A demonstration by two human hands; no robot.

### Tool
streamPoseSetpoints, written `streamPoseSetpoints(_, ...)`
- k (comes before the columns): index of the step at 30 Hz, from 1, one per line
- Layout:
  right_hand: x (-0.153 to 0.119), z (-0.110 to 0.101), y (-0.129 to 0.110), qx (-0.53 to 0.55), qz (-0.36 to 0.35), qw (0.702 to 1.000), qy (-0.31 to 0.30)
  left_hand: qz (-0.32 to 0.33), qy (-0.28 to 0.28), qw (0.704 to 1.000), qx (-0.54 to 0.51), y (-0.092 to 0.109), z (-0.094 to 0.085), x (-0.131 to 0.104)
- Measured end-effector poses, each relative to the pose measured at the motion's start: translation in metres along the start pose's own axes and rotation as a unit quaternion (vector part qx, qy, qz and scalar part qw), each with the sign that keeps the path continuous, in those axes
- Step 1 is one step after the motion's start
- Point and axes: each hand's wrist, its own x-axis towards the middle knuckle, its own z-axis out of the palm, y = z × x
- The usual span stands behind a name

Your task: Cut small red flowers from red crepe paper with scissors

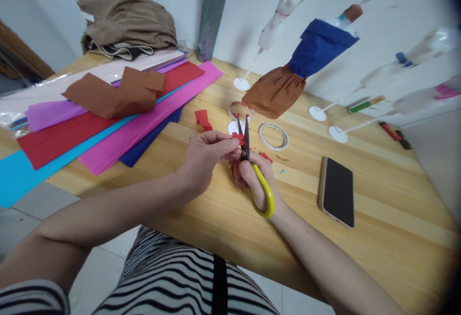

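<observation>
Hidden or unclear: the right hand (254,180) covers most of the scissors' (252,171) upper handle; only the yellow loop below the hand shows in full. The small red paper piece (237,137) is partly masked by the left fingertips and the blades, so its outline cannot be made out. More red paper shows under the right hand, largely hidden. The right edge of the view is dark and blurred; the bottles there are smeared and hard to read.

Grip: the left hand (205,159) is pinched closed on the red paper piece, thumb and fingers together, holding it above the wooden table (378,238). The right hand is clasped round the scissors' handles. The blades point up and away, nearly together, with the paper at or between them near their tips; whether they touch it cannot be told.

Surroundings: a red scrap (203,119) lies just beyond the hands. A tape roll (273,136) lies near to the right, a phone (336,191) further right, face up. Crepe paper sheets (108,123) spread over the table's left part. A bottle figure dressed in brown and blue paper (298,65) stands tilted behind the hands.
</observation>
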Motion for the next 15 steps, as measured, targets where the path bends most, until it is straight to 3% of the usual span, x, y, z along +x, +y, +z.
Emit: streamPoseSetpoints(15, 0.002, -0.0019, -0.0025, 0.054, -0.011, 0.998, -0.001, 0.008, -0.012, 1.0, 0.014, 0.0031, -0.0003, 0.0019)
